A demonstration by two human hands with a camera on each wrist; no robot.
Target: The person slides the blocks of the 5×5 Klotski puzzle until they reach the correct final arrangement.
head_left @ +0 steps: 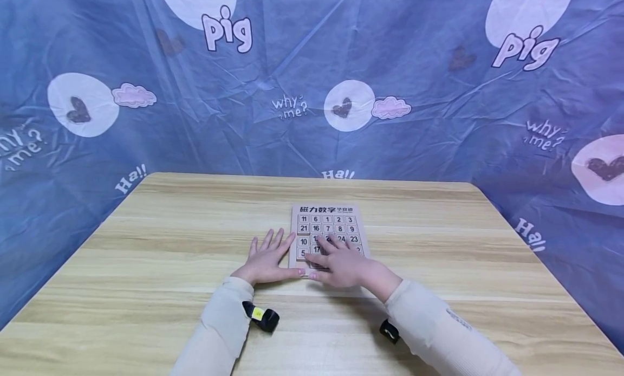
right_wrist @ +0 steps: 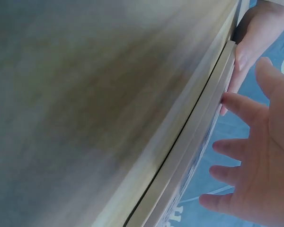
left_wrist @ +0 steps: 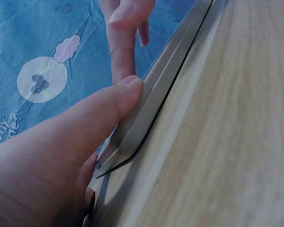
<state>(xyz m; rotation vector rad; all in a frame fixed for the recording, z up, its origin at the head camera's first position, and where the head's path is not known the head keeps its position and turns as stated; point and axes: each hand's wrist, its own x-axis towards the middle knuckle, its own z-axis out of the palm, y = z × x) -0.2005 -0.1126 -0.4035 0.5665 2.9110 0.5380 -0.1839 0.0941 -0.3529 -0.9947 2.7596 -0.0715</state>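
Observation:
A flat number sliding puzzle (head_left: 294, 216), its pale tray filled with numbered square tiles under a line of dark characters, lies on the table. At its left side rests my left hand (head_left: 270, 262), fingers spread and straight, the thumb (left_wrist: 99, 109) on the tray's near left corner. My right hand (head_left: 345, 265) is over the lower tiles and covers several of them. In the right wrist view one extended fingertip (right_wrist: 227, 98) touches the puzzle, while the other fingers are held apart above it. An empty gap shows in the bottom left of the tray.
The wooden table (head_left: 146, 257) reaches out around the puzzle on every side. Behind it hangs a wrinkled blue cloth (head_left: 273, 143) with printed words and hearts. Black wrist cameras (head_left: 265, 319) are strapped over the pale sleeves (head_left: 221, 322).

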